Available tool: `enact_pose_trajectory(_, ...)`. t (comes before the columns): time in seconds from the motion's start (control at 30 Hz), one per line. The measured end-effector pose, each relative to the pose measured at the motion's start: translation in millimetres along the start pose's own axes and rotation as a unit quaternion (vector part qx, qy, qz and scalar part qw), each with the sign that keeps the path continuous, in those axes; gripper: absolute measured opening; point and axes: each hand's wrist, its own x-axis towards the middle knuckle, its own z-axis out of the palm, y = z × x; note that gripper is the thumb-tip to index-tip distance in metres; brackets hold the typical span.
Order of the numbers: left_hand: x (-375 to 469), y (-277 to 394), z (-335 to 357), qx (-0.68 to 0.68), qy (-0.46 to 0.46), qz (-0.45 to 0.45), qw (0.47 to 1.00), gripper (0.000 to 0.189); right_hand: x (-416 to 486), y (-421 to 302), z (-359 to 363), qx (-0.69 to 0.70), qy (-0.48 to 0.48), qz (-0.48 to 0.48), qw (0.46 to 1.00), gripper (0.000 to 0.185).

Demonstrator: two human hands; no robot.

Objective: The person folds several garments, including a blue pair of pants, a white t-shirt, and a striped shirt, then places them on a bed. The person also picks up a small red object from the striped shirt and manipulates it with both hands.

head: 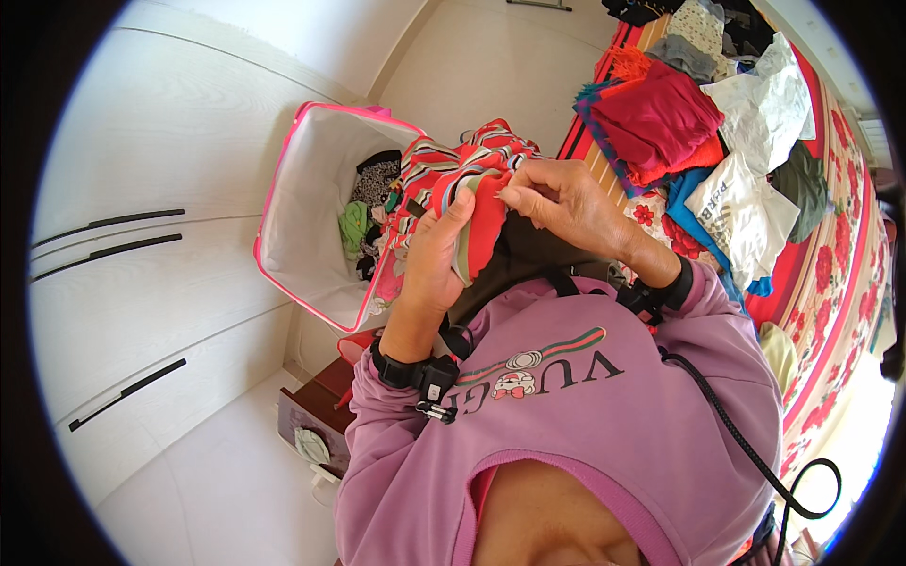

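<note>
A red garment [453, 166] with white, black, olive and blue stripes is bunched up in front of my chest. My left hand [435, 247] grips its folded edge, the thumb lying on top of the cloth. Thumb and forefinger of my right hand [563, 205] are pinched together at the red edge; whether they hold cloth or something tiny is too small to tell. Just beyond my left hand stands a white fabric storage bin [304, 212] with pink trim. Inside it lie a green cloth [355, 228] and a black-and-white patterned cloth [379, 182], partly hidden by the striped garment.
At the right, a bed with a floral cover [814, 375] bears folded red cloth [658, 117], a white plastic bag [743, 212] and other clothes. White cabinet drawers [156, 276] with black handles line the left. Behind my left forearm is a low brown cabinet [318, 396].
</note>
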Motion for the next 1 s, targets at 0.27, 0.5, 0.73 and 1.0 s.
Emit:
enact_pose_trajectory(0.27, -2, -2, -4, 0.032, 0.026, 0.027, 0.999, 0.029, 3, 8, 6, -0.173, 0.024, -0.135, 0.975, 0.018)
enact_pose_trajectory(0.5, -5, 4, -10, 0.017, 0.018, -0.013, 1.0, 0.03, 7, 5, -3, -0.016, -0.007, -0.011, 1.0, 0.011)
enact_pose_trajectory(0.73, -6, 0, -12, 0.013, 0.05, -0.012, 0.999, 0.03, 9, 16, -3, -0.124, -0.041, -0.197, 0.972, 0.019)
enact_pose_trajectory(1.0, -25, 41, 0, 0.066, 0.03, 0.046, 0.996, 0.032, 12, -13, -14, -0.026, -0.156, -0.015, 0.987, 0.018)
